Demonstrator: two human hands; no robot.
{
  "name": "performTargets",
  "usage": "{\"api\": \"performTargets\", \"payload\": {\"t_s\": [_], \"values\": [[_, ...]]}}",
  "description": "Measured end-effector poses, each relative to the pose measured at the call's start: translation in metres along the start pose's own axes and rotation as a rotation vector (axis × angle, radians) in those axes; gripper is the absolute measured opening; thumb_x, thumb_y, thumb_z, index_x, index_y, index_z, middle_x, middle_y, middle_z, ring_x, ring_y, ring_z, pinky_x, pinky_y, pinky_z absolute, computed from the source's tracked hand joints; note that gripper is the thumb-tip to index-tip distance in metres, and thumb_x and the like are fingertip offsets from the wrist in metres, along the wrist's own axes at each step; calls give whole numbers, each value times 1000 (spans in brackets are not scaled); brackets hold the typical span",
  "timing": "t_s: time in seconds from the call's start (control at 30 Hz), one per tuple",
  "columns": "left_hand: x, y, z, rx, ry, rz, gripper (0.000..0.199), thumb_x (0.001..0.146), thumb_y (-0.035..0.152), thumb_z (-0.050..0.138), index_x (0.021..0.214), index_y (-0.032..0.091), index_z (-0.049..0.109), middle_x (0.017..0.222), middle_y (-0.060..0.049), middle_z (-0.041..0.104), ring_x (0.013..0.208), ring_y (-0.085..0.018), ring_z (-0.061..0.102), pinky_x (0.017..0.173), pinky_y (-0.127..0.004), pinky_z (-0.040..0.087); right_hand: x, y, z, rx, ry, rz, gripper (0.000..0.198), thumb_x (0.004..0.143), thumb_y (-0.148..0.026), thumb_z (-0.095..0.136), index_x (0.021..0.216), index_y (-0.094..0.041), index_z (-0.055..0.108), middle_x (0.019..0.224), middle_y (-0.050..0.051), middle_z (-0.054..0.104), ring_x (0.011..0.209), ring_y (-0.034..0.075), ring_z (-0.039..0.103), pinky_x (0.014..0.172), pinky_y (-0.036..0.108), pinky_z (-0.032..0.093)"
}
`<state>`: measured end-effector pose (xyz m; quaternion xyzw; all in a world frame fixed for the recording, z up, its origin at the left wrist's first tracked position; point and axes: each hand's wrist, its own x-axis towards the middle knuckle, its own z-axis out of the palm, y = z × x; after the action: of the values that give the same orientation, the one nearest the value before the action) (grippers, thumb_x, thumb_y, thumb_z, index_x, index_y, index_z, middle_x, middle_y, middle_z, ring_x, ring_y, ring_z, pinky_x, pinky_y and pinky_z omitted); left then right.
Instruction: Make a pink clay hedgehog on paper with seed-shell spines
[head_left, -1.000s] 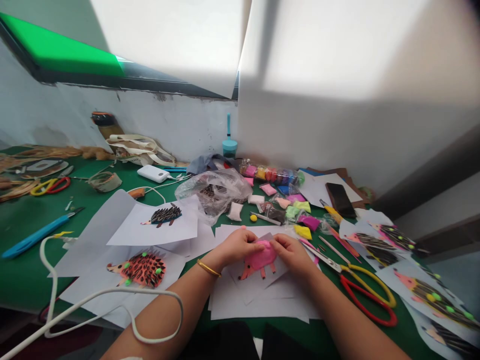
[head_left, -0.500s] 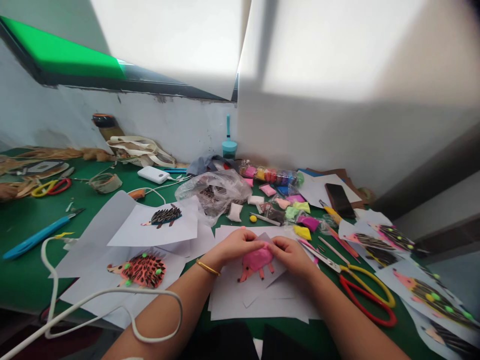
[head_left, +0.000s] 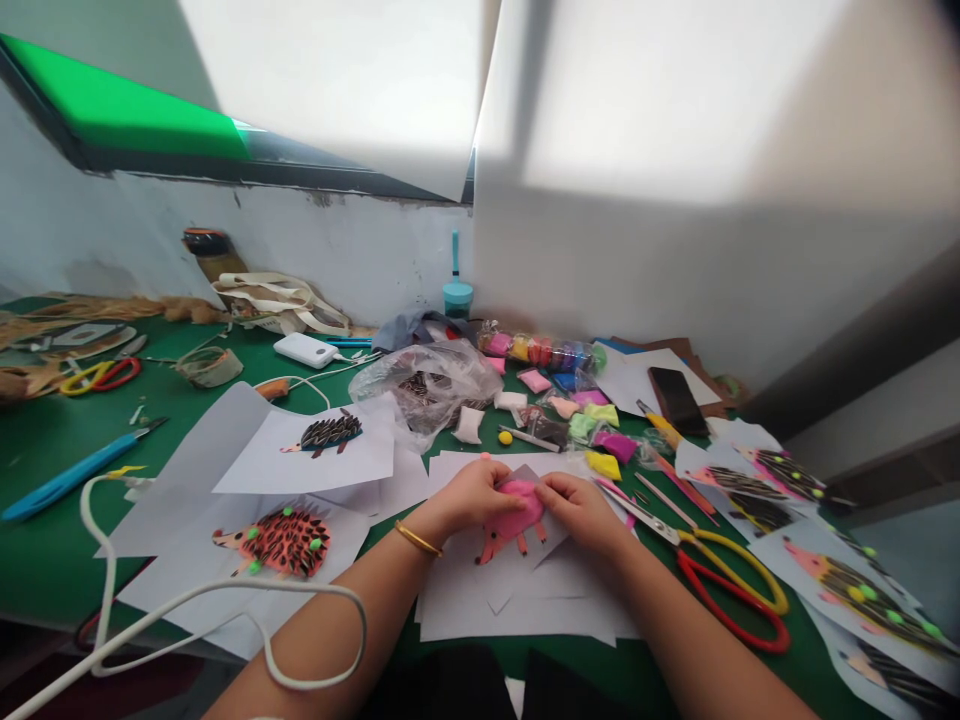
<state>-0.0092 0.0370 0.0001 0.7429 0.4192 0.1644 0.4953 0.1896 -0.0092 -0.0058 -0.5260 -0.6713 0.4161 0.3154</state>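
Note:
Pink modelling clay (head_left: 516, 518) forms the body of a small hedgehog picture on white paper (head_left: 457, 610). The animal's pointed face and little legs show below the clay. At the upper left edge, my left hand (head_left: 476, 498) is closed, thumb and fingers pinching the clay. From the other side my right hand (head_left: 583, 508) presses its bent fingers against the clay's right edge, also closed. Scissors with yellow and red handles (head_left: 731, 585) lie to the right of my right arm, their blades pointing toward my hand. A yellow clay ball (head_left: 505, 438) rests beyond my hands.
Several clay packets (head_left: 536, 381) and a plastic bag of dark seeds (head_left: 427, 385) lie behind my hands. Finished hedgehog pictures (head_left: 862, 590) spread at right, others (head_left: 281, 540) at left. A white cable (head_left: 225, 585) loops over my left forearm. A blue craft knife (head_left: 82, 472) lies far left.
My fingers have shifted slightly on the pink clay, the left thumb moving a little left and uncovering more of its upper part. Nothing else has visibly moved on the table.

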Motion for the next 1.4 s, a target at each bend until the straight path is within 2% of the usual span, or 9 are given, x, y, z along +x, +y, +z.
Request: {"api": "performTargets", "payload": {"t_s": [0.1,0.3,0.47,0.6,0.67,0.77,1.0,1.17,1.4], "values": [[1,-1,-1,17,21,-4,42,66,54,65,64,16,51,58,6,36,53,-8,32,46,-22,21,0,0,0,-10,-55,-6,33,82,-49,56,74,-18,61,72,0,60,72,17,54,64,25,40],[1,0,-4,-24,-17,9,42,63,54,67,63,17,48,58,6,37,54,-8,34,47,-22,22,2,5,0,-24,-22,19,35,79,-51,59,69,-18,58,65,-2,56,64,15,51,57,24,37],[-1,1,0,-7,-19,-40,36,66,49,65,64,18,46,56,7,37,52,-9,35,45,-22,22,2,1,0,65,-108,35,39,85,-53,50,70,-18,58,61,-1,59,62,15,52,56,24,38],[-1,2,-2,29,-30,17,40,65,52,67,61,17,46,57,7,35,54,-8,33,47,-22,21,1,2,1,9,-30,66,42,83,-55,51,64,-17,55,57,-2,55,58,14,49,52,24,35],[0,2,-3,18,-14,58,43,70,56,61,61,16,48,58,6,35,55,-9,32,48,-23,22,1,2,0,18,-33,68,42,83,-55,50,65,-17,55,58,-2,54,58,14,49,52,23,36],[0,1,-3,2,0,65,46,76,58,53,61,16,50,59,5,38,57,-9,34,50,-23,24,1,1,0,48,-69,51,41,84,-54,49,65,-18,54,60,-1,55,59,14,51,54,24,38],[1,3,1,-27,-25,55,41,75,55,55,70,14,59,65,2,50,63,-11,43,53,-22,29,2,2,3,19,-55,44,34,83,-48,51,69,-18,57,63,-1,57,60,15,52,55,25,39],[2,4,1,-49,-6,34,34,74,48,55,64,15,54,62,3,46,59,-10,39,51,-22,28,3,8,-1,32,-55,16,39,87,-48,43,68,-17,56,66,0,56,66,16,51,61,26,40],[1,5,0,-76,-13,53,33,76,46,52,63,15,50,61,4,41,58,-9,35,50,-22,25,3,5,-1,9,-37,27,32,84,-43,50,66,-18,56,65,-1,53,66,15,49,60,24,37]]}}
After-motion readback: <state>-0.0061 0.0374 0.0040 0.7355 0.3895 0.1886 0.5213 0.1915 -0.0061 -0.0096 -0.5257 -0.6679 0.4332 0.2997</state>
